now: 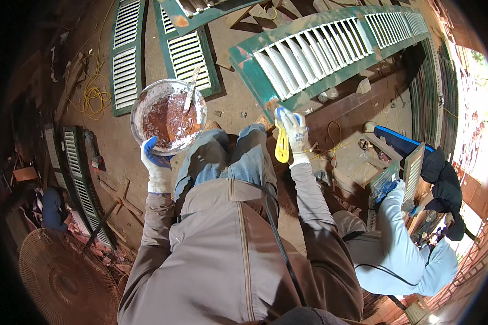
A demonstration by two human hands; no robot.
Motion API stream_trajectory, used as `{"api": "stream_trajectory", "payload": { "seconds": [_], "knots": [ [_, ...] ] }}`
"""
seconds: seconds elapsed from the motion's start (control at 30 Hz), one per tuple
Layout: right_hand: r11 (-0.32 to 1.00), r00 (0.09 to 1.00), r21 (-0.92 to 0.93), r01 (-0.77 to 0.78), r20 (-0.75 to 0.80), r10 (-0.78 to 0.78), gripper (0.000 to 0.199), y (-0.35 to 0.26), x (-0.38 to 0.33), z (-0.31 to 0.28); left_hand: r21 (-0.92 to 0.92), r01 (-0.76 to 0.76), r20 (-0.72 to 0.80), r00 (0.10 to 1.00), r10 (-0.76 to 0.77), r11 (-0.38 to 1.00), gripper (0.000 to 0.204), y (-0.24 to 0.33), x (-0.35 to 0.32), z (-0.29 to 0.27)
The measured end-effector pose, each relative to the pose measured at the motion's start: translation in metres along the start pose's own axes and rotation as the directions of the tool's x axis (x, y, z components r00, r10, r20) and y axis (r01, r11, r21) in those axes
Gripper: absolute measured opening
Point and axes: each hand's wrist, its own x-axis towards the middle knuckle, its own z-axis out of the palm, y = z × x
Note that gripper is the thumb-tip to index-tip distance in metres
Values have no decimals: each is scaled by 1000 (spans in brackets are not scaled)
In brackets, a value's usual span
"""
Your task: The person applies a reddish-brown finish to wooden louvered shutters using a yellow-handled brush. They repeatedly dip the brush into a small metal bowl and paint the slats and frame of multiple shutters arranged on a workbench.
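Metal bowl (152, 99) of reddish-brown paste (171, 125) sits left of centre, raised in front of the person above a dusty brown floor (230, 116). Going from the left, a round woven-looking fan (59, 276) stands near, slatted shutters (81, 168) lean beyond it, and a yellow cord (96, 97) lies coiled on the floor farther off. Two green-framed shutters with white slats lie at the far left of centre, just beyond the bowl. The left hand (157, 169), gloved in white and blue, is curled at the bowl's near rim and has hold of it; a pale-handled spatula (191, 91) stands tilted in the paste. On the right, the gloved right hand (296, 132) is partly closed on a yellow scraper (281, 145), near the close corner of a long green louvred shutter (255, 73) raised above the floor. Farther right, a co-worker (401, 254) in pale sleeves bends at another panel, with bright daylight behind. The left fingers are hidden under the bowl, the scraper's upper part is covered by the glove, and whether the right fingertips touch the shutter cannot be told. Dark fisheye edges cut off the room, and the clutter at far left is too shadowed to make out.
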Motion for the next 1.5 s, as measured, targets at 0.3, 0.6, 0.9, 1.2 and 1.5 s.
{"api": "stream_trajectory", "payload": {
  "seconds": [0.3, 0.6, 0.9, 1.2, 1.5],
  "knots": [
    [639, 954, 720, -270, 111, 279, 46, -41, -33, 13, -25, -37, 61, 997, 38, 999, 19, 0, 0, 2],
    [978, 979, 97, -187, -58, 193, 41, -46, -11, 13, -14, -67, 89, 994, 68, 998, 17, 1, 6, 2],
    [955, 958, -84, -283, -69, 278, 48, -23, -10, 0, -37, -22, 110, 994, 25, 999, 18, 8, 2, 3],
    [935, 934, -75, -348, -112, 339, 45, -60, -9, 7, -6, -40, 95, 995, 40, 999, 18, 17, -14, 12],
    [434, 872, 862, -261, 19, 489, 39, -68, -10, 17, -18, -34, 82, 996, 35, 999, 19, 14, -14, 14]
  ]
}}
